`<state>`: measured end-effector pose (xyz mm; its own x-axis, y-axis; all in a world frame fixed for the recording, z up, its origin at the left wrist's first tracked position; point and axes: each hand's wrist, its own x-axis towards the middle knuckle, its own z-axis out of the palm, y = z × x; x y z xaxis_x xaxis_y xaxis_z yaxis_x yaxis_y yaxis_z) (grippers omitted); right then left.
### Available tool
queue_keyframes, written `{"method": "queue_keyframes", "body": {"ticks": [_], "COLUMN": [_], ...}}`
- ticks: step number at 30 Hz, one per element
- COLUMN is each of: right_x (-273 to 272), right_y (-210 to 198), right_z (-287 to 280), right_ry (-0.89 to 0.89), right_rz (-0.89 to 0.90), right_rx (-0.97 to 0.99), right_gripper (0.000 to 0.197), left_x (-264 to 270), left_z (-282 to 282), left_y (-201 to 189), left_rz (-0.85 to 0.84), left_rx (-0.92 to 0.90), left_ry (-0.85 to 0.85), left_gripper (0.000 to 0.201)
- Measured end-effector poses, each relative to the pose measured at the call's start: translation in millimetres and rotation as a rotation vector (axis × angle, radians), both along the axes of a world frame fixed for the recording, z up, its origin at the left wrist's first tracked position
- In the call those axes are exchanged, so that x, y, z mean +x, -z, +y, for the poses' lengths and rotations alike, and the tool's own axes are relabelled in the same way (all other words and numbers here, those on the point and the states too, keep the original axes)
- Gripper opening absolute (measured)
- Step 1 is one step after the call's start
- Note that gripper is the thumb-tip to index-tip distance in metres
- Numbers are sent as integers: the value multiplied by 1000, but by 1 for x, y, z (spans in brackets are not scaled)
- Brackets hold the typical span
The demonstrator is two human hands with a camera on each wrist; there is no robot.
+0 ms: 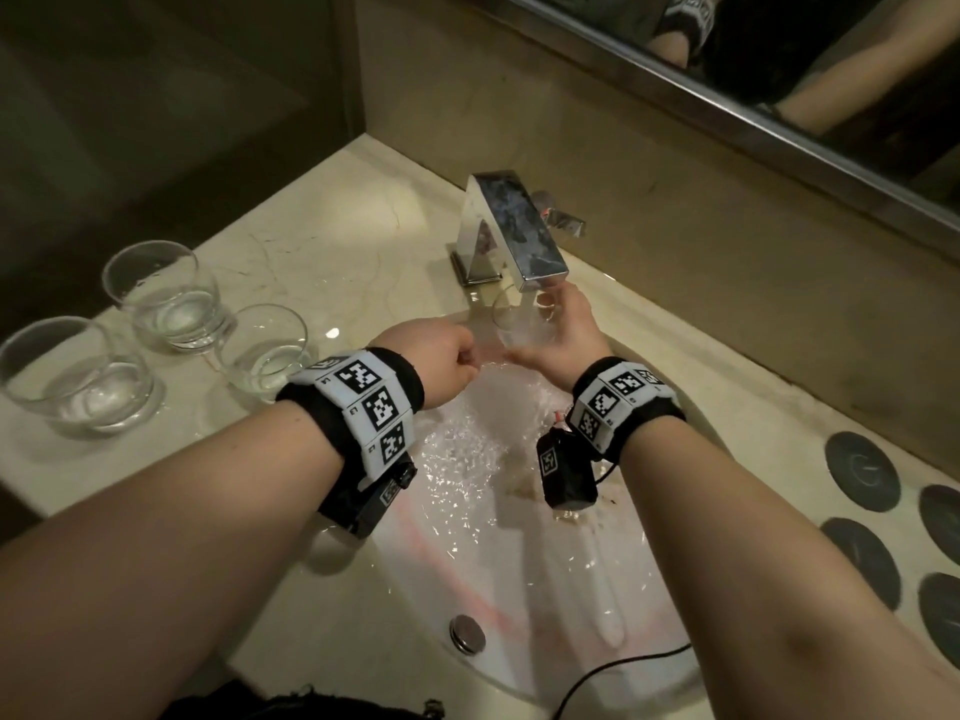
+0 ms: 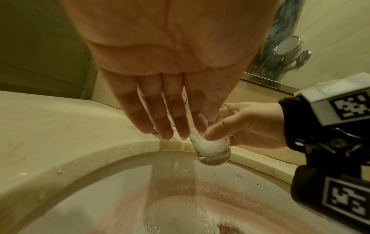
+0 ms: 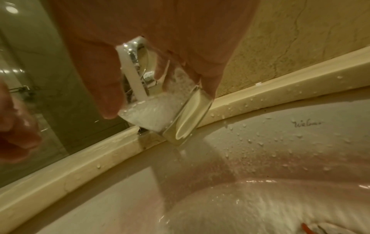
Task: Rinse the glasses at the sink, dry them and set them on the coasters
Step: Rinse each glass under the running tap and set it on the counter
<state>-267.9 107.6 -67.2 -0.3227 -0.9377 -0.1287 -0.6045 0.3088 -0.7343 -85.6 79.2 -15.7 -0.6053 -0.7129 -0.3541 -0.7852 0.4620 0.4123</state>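
Right hand (image 1: pixel 563 337): grasps a glass (image 2: pixel 212 146) under the faucet (image 1: pixel 511 228), tilted, over the sink (image 1: pixel 566 589).
Glass contents: foaming water.
Left hand (image 2: pixel 170 95): released, fingers (image 2: pixel 158 120) straight, just beside the glass.
Bench (image 1: pixel 322 241): three glasses (image 1: pixel 166 296) at left, holding water.
Coasters (image 1: pixel 862 470): dark discs, right of sink.

Left hand (image 1: pixel 451 365): fingers hidden behind knuckles in head view. Coasters (image 1: pixel 945 615) cut off at right edge. Glass (image 3: pixel 160 114) rim hidden by right hand (image 3: pixel 152 52). Sink (image 3: pixel 280 158) writing too blurred to read.
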Motion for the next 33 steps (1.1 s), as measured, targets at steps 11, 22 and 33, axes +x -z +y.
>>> {"method": "queue_keyframes", "body": {"ticks": [11,22,33], "right_x": [3,6,13], "right_y": [-2,-9,-52], "right_z": [2,5,41], "right_ry": [-62,-69,-438], "right_rz": [-10,-16,1034], "right_rx": [14,32,276], "right_gripper": [90,91,74], "left_x": [-4,-3,-4], "left_z": [-3,-1,10], "left_y": [0,1,-6], "left_rz": [4,2,17], "left_rx": [-11,-26,-13], "left_ry": [5,0,11], "left_gripper": [21,20,21]}}
